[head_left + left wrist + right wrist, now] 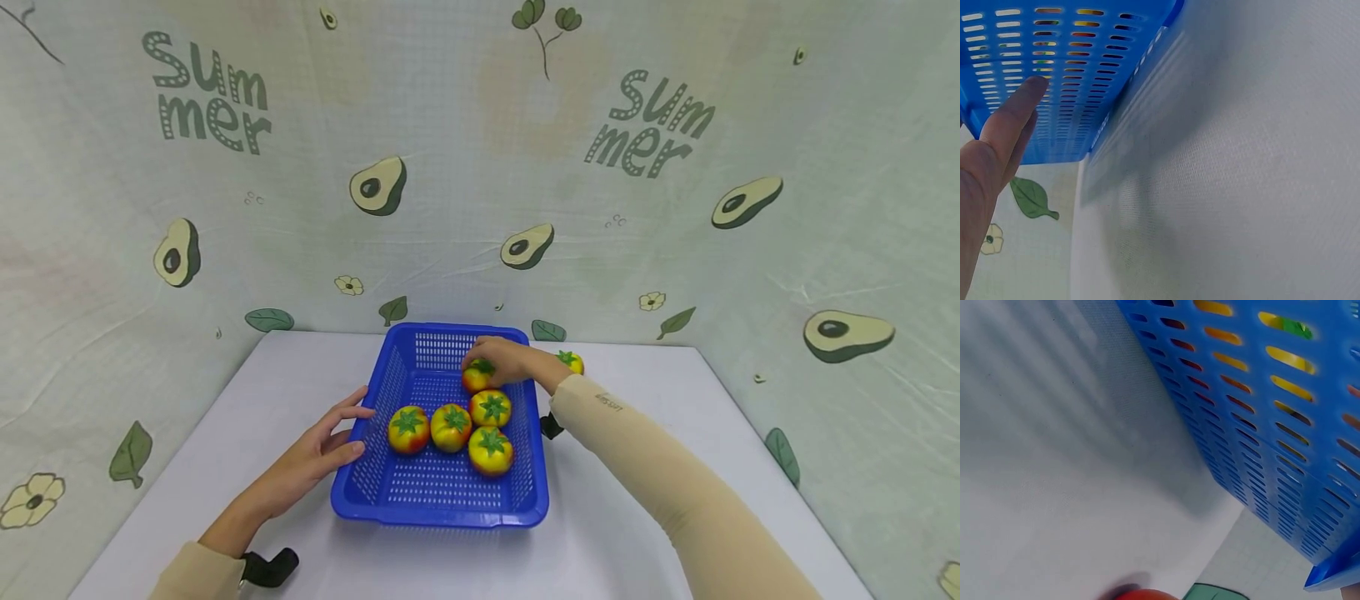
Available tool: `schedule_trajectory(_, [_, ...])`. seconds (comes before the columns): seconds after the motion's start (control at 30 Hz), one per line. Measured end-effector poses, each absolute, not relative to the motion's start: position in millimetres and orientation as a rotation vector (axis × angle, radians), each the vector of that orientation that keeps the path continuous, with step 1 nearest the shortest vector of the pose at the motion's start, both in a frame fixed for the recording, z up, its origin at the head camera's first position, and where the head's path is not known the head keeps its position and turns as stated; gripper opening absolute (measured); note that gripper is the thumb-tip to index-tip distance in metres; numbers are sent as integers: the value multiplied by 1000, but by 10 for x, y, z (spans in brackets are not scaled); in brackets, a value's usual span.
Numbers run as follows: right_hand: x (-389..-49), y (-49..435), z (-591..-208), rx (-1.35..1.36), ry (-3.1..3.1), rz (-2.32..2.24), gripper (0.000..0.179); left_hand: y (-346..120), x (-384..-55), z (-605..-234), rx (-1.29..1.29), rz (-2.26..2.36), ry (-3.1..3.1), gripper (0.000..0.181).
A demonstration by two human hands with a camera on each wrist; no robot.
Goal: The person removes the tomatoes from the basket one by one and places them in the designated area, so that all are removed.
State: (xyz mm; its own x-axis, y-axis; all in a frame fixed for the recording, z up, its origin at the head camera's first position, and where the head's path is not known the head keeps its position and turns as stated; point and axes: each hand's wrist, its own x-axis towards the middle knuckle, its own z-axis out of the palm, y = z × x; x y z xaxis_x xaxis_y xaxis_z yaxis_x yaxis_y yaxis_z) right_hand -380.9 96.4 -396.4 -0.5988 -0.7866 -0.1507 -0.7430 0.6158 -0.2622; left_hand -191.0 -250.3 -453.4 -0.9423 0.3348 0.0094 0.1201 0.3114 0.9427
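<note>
A blue perforated plastic basket (442, 518) holds several yellow-and-red tomatoes (491, 452) with green star-shaped tops. My right hand (510, 360) reaches over the basket's right rim, its fingers curled round a tomato (477, 381) near the back right corner inside. In the right wrist view that hand is almost wholly hidden behind the basket wall (1260, 419). On the other side, my left hand (311, 462) has its fingers spread at the left rim. A straight finger (1019, 109) lies against the outer slotted wall in the left wrist view.
Outside the basket, another tomato (572, 362) sits on the white table (637, 500) at the back right, partly behind the right forearm. A patterned cloth (450, 167) with avocados and lettering hangs round the back and sides.
</note>
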Motion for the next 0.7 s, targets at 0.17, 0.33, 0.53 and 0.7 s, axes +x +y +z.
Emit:
schedule_trajectory(0.17, [-3803, 958, -3960, -1243, 2590, -238, 44, -2503, -1907, -4528, 421, 1684, 2388, 49])
schedule_trajectory(0.33, [-3791, 961, -3936, -1271, 2592, -219, 43, -2510, -1906, -4524, 418, 1691, 2377, 50])
schedule_trajectory(0.53, [-3776, 978, -3864, -1278, 2604, -235, 44, -2508, -1906, -4525, 424, 1697, 2367, 50])
schedule_trajectory(0.7, [-3772, 1020, -3740, -1269, 2635, -283, 47, -2507, -1910, -4526, 426, 1696, 2372, 49])
